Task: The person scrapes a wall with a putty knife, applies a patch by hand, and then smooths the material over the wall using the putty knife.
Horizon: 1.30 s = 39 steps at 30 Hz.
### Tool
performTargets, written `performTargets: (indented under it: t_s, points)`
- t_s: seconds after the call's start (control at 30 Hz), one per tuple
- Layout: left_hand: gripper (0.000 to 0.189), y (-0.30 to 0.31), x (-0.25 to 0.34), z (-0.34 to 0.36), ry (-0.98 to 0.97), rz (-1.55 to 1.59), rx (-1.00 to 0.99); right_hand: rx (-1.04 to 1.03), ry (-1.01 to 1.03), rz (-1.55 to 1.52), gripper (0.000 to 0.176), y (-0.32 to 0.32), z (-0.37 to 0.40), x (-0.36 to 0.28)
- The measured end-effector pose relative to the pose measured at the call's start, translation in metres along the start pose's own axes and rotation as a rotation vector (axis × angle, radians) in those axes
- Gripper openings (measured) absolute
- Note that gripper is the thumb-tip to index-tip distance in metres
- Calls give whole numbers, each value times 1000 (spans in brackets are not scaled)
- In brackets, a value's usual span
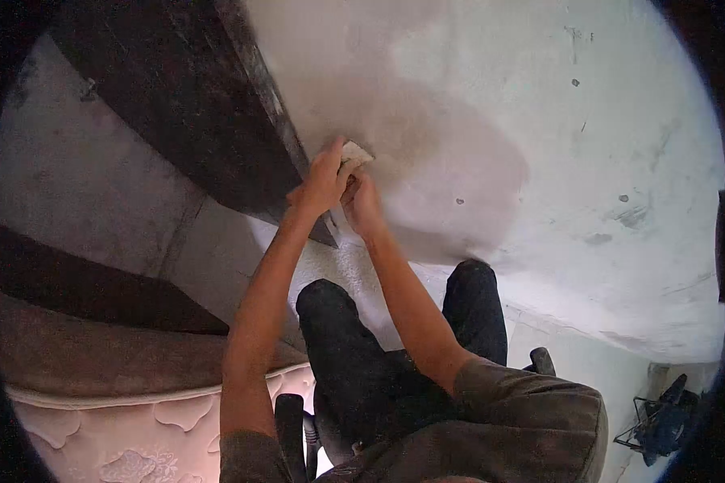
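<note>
Both hands meet at the wall, close to the edge of a dark wooden panel. My left hand is closed on a small pale block, which lies against or very near the wall surface. Just below and to the right of it, my right hand has its fingers bent up under the same block. How far the right fingers touch it is hard to make out. Around the block the wall shows a darker, brownish patch.
A pink quilted mattress lies at the lower left, beside a dark board. My knees face the wall below my arms. Chair armrests flank me. A dark object with a thin frame stands at the lower right.
</note>
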State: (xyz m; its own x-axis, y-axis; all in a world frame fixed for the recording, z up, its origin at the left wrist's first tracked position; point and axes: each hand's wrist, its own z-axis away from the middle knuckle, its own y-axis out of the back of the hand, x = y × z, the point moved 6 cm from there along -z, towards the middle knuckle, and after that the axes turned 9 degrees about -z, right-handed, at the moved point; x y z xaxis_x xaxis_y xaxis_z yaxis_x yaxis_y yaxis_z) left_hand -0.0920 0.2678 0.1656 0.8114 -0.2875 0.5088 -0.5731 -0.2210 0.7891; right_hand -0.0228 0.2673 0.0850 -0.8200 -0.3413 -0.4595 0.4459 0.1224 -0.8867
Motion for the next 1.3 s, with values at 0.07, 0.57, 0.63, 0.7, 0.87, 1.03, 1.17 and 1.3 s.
performTargets:
  t_s: [0.07, 0.57, 0.63, 0.7, 0.87, 1.03, 1.17, 1.3]
  points:
    - [54, 0, -3, 2, 7, -17, 62, -15, 21, -13, 33, 1, -1, 1]
    - [61, -9, -16, 0, 4, 60, 73, -68, 108, 124, 40, 17, -9, 3]
    - [64, -6, -17, 1, -22, -3, 154, -48, 110, 201, 42, 10, -5, -2]
    - [62, -7, -21, 0, 41, 75, 108, -50, 132, 293, 46, 4, 0, -6]
    - [67, -4, -15, 7, 150, 162, 88, -44, 112, 250, 40, 11, -3, -2]
    - [64, -17, -27, 8, 122, 275, 133, 49, 87, 326, 42, 20, -3, -4]
    - [62, -21, -29, 7, 159, 306, 89, -25, 112, 458, 44, 10, 5, -12]
    - [46, -19, -28, 6, 145, 362, 145, 14, 116, 506, 45, 14, 5, -12]
